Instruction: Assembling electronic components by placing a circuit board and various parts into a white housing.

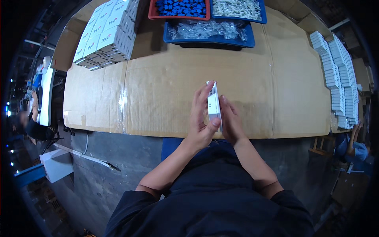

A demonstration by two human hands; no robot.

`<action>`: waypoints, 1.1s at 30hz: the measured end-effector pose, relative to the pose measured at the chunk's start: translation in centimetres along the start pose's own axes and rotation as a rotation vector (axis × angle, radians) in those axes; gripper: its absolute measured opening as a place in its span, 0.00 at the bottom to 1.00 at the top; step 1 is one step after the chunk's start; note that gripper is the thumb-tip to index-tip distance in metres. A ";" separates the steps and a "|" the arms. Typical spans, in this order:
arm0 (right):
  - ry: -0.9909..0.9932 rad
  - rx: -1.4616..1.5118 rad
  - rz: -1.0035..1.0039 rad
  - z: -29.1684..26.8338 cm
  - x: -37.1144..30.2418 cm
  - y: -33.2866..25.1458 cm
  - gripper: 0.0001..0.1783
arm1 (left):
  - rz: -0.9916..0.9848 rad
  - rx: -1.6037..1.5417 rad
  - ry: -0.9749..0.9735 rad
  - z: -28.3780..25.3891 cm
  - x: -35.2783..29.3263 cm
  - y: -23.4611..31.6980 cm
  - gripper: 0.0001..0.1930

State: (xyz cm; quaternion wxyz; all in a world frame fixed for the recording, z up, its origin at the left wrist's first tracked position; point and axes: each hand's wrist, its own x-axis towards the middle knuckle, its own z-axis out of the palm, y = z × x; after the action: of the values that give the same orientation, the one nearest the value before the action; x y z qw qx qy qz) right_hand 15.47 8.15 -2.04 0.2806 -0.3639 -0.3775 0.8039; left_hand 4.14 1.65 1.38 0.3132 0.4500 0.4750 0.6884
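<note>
Over the near edge of a cardboard-covered desk (166, 98), a person's left grip (198, 118) is clasped on a slim white box (213, 106), finger at the upper end, thumb at the lower, as I watch remotely through the head camera. The right grip (233, 122) waits at the box's right side, fingers loosely bent; I cannot tell whether it touches. Far left stands a block of stacked white cartons (108, 36). At far centre, a red tray (179, 17) of blue pieces (181, 7) and a blue tray (263, 14) of whitish pieces (237, 8) sit behind a second blue tray (209, 42) of clear plastic bags (209, 29). Piles of slim white packs (338, 75) line the right end. The left fingers hide part of the box from me, and its markings are hard to make out. My frame's top cuts off both rear trays and the cartons. Dim and blurred near the left rim, a co-worker (39, 126) reaches over a white desk (46, 98); at right, another person (359, 151) is mostly lost in shadow.
</note>
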 end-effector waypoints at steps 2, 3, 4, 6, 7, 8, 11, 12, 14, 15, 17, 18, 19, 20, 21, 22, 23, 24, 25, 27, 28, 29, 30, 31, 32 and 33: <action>-0.069 0.143 0.096 0.4 -0.6 -0.6 0.32 | 0.048 0.079 -0.050 -0.4 -0.1 -0.5 0.48; -0.150 0.286 0.195 0.6 -0.9 -1.0 0.33 | 0.100 0.165 -0.092 -0.5 -0.1 -0.7 0.48; -0.210 0.342 0.244 0.5 -1.2 -1.6 0.33 | 0.097 0.160 -0.098 -0.5 -0.1 -0.8 0.48; -0.207 0.320 0.239 0.0 -1.4 -1.2 0.33 | 0.103 0.142 -0.125 -0.4 -0.1 -0.8 0.48; -0.213 0.297 0.236 -0.2 -1.4 -0.9 0.32 | 0.101 0.140 -0.130 -0.3 -0.1 -0.9 0.48; -0.210 0.300 0.235 -0.4 -1.3 -0.6 0.32 | 0.103 0.149 -0.134 -0.3 -0.2 -1.1 0.48; -0.158 0.285 0.239 -0.9 -0.9 0.3 0.31 | 0.088 0.174 -0.169 -0.3 -0.2 -1.0 0.49; -0.147 0.268 0.235 -1.2 -0.7 0.5 0.30 | 0.072 0.191 -0.197 -0.4 -0.2 -1.0 0.50; -0.145 0.251 0.231 -1.4 -0.6 0.4 0.29 | 0.071 0.178 -0.160 -0.5 -0.5 -1.4 0.49; -0.142 0.273 0.166 -1.5 -0.5 0.2 0.29 | 0.070 0.161 -0.124 -0.4 -0.6 -1.6 0.48; -0.147 0.298 0.096 -1.1 -0.5 -0.6 0.28 | 0.018 0.063 -0.084 0.1 -0.5 -0.6 0.50; -0.078 0.246 0.071 -0.8 -0.8 -1.3 0.28 | -0.037 -0.040 -0.045 0.3 -0.5 -0.2 0.51; -0.007 0.193 0.043 -0.2 -1.3 -2.1 0.28 | -0.031 -0.037 -0.044 0.0 -0.2 -0.5 0.51; -0.006 0.208 0.027 0.5 -1.9 -3.1 0.27 | 0.052 0.049 -0.075 -0.3 0.1 -1.3 0.53; -0.007 0.206 0.021 0.9 -2.3 -3.1 0.27 | 0.135 0.133 -0.106 -0.6 0.2 -1.9 0.54; -0.028 0.108 -0.040 1.3 -2.6 -3.0 0.28 | 0.139 0.135 -0.105 -0.8 0.1 -2.1 0.54; -0.047 0.009 -0.101 1.8 -2.8 -3.0 0.28 | 0.128 0.184 -0.074 -0.9 -0.2 -2.3 0.54; -0.036 -0.005 -0.110 2.5 -2.8 -3.2 0.29 | 0.116 0.232 -0.043 -0.9 -0.3 -2.4 0.55; -0.036 -0.005 -0.108 2.9 -2.9 -3.0 0.29 | 0.115 0.233 -0.041 -0.9 -0.3 -2.5 0.55; -0.037 -0.114 -0.166 3.3 -3.1 -2.7 0.29 | 0.076 0.214 0.060 -0.7 -0.4 -2.7 0.59; -0.054 -0.097 -0.158 3.3 -3.0 -2.4 0.31 | 0.044 0.201 0.123 -0.3 -0.4 -2.4 0.63; -0.057 -0.097 -0.155 3.5 -3.1 -2.0 0.31 | 0.042 0.203 0.126 -0.4 -0.6 -2.9 0.63; -0.032 -0.133 -0.199 4.2 -3.4 -1.7 0.31 | 0.070 0.188 0.137 -0.7 -0.9 -3.7 0.62; -0.005 -0.170 -0.247 4.6 -3.5 -1.5 0.32 | 0.100 0.171 0.145 -0.9 -0.8 -4.0 0.61; -0.027 -0.184 -0.299 4.5 -3.4 -1.0 0.32 | 0.096 0.203 0.151 -1.1 -1.0 -3.9 0.58; -0.028 -0.184 -0.299 4.4 -3.6 -0.6 0.32 | 0.097 0.203 0.152 -1.2 -1.0 -4.0 0.58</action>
State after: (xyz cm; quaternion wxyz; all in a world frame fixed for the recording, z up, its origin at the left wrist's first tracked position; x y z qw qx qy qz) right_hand 14.14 4.07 1.83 0.3572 -0.3168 -0.5033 0.7202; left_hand 3.47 1.78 -2.84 0.1956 0.4484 0.5424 0.6830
